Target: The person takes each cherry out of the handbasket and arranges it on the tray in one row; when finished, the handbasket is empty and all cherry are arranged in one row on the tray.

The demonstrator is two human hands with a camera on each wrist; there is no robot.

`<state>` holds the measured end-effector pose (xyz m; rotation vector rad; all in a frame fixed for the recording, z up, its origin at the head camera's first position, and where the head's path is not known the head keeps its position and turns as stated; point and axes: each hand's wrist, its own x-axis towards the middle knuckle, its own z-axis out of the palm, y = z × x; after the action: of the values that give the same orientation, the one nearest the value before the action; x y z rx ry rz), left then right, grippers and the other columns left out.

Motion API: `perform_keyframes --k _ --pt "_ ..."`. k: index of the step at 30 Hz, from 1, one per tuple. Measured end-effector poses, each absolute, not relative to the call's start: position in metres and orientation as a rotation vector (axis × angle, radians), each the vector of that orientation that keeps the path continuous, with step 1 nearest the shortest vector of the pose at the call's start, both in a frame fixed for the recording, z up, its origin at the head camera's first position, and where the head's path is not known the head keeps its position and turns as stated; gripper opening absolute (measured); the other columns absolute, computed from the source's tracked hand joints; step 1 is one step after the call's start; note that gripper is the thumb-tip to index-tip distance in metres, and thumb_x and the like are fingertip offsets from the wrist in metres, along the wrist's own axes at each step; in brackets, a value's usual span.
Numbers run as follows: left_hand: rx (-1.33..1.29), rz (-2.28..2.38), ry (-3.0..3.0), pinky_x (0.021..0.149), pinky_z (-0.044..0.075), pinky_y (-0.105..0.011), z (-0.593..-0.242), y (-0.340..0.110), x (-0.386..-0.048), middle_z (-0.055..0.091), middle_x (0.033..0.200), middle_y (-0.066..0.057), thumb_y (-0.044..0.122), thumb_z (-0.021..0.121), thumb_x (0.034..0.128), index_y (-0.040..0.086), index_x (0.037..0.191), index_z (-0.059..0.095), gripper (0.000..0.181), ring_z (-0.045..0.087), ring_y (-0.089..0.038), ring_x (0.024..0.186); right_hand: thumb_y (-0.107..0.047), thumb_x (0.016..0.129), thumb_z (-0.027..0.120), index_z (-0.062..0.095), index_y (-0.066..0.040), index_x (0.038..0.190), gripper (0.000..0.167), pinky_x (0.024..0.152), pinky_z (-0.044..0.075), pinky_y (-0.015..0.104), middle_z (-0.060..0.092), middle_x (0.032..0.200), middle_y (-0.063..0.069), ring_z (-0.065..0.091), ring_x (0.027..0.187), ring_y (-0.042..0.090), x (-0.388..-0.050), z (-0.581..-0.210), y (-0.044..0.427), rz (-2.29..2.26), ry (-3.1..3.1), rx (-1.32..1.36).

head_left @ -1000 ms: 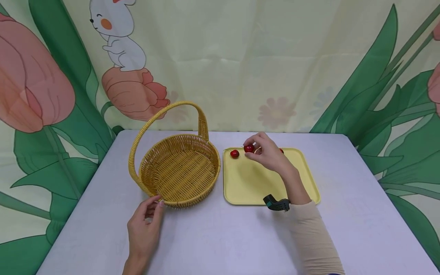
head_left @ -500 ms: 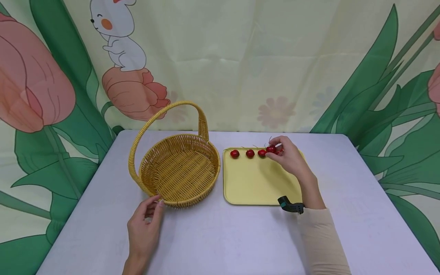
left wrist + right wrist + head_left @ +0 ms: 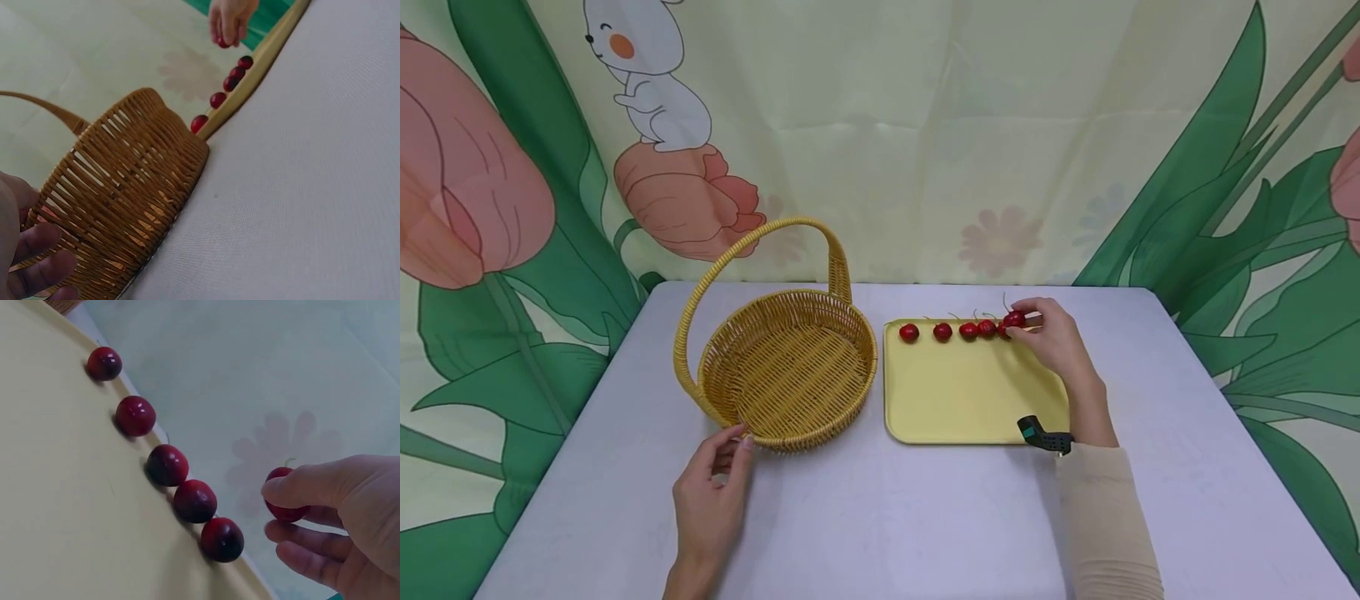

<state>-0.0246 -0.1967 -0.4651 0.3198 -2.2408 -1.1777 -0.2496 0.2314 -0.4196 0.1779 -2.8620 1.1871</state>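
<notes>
My right hand [image 3: 1051, 340] pinches a dark red cherry [image 3: 1015, 319] by thumb and fingers, above the right end of a row of several cherries [image 3: 942, 332]. The row lies along the far edge of a yellow tray [image 3: 955, 400]. In the right wrist view the held cherry [image 3: 284, 509] is apart from the row, its stem upward. At the left, a round wicker basket [image 3: 797, 375] with a tall arched handle stands upright, its visible inside bare. My left hand [image 3: 709, 492] holds the basket's near rim; in the left wrist view its fingers [image 3: 50, 269] are at the outer wall.
The white table [image 3: 865, 517] extends around the basket and tray, with a narrow gap between them. A printed cloth backdrop [image 3: 880, 167] hangs behind the far table edge. On the right wrist sits a small black device [image 3: 1045, 437].
My right hand has moved to the right along the row with a cherry between its fingers, uncovering more cherries on the tray. The left hand and basket have stayed in place.
</notes>
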Motion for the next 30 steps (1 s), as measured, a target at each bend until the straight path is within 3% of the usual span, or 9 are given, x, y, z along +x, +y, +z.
perform_keyframes --k 11,30 --pt "0.318 -1.157 -2.239 0.058 0.045 -0.012 -0.465 -0.198 -0.023 0.069 0.086 0.003 0.012 0.072 0.0932 0.012 0.113 0.073 0.02 0.057 0.002 0.072 -0.007 0.096 0.065 0.054 0.008 0.134 0.043 0.096 0.052 0.054 0.047 0.132 0.031 0.059 0.114 0.046 -0.258 -0.441 0.246 1.122 -2.878 0.073" --pt "0.226 -1.147 -2.218 0.061 0.045 -0.009 -0.46 -0.199 -0.021 0.07 0.085 0.001 0.006 0.072 0.0918 0.008 0.11 0.073 0.019 0.056 0.002 0.071 -0.009 0.097 0.062 0.052 0.008 0.134 0.042 0.094 0.05 0.053 0.049 0.13 0.03 0.053 0.108 0.039 -0.258 -0.455 0.246 0.985 -2.935 0.017"
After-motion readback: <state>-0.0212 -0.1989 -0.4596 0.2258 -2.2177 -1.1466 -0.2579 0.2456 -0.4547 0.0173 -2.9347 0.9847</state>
